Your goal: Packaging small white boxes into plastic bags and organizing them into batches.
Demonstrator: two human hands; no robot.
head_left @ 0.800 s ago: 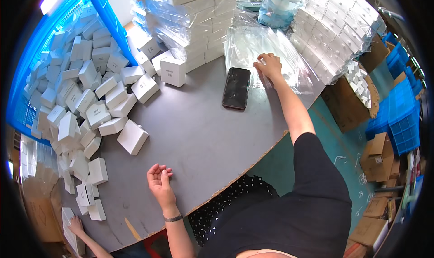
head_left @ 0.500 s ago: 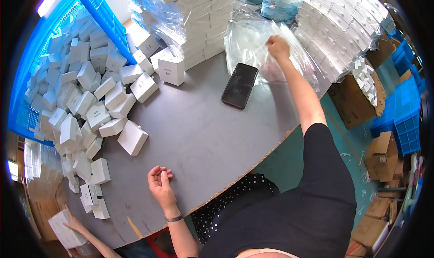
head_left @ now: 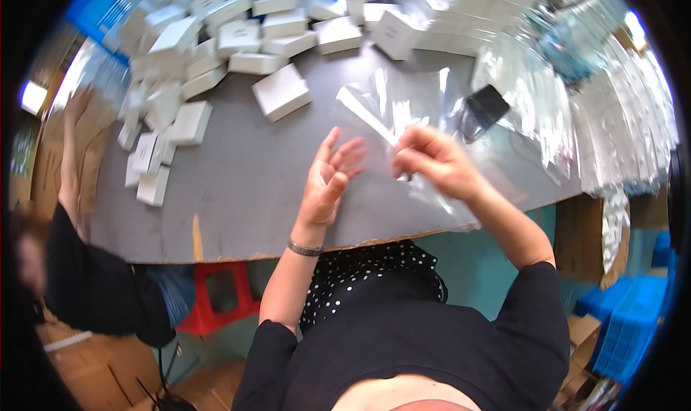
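My right hand (head_left: pixel 437 163) is over the table (head_left: pixel 248 195), its fingers pinched on a clear plastic bag (head_left: pixel 410 112). The thin, shiny bag spreads beyond and below the fingers. Left of it, my left hand (head_left: pixel 330 184) is raised palm inward with the fingers apart, holding nothing. A single white box (head_left: pixel 282 92) lies up and left of that hand. Part of the bag film reaches toward a dark phone (head_left: pixel 487 107) on the right. More clear bags (head_left: pixel 515 87) lie in a pile behind the phone.
Many small white boxes (head_left: pixel 240 38) are heaped at the back left, near a blue crate (head_left: pixel 101 15). Wrapped white stacks (head_left: pixel 622 116) stand at the right. A co-worker's arm (head_left: pixel 70 152) reaches up at the far left, beside a red stool (head_left: pixel 223 296).
My right hand has come back from the bag pile with a clear bag. My left hand has opened its fingers. The view has turned, and the co-worker's hand no longer holds a box in sight.
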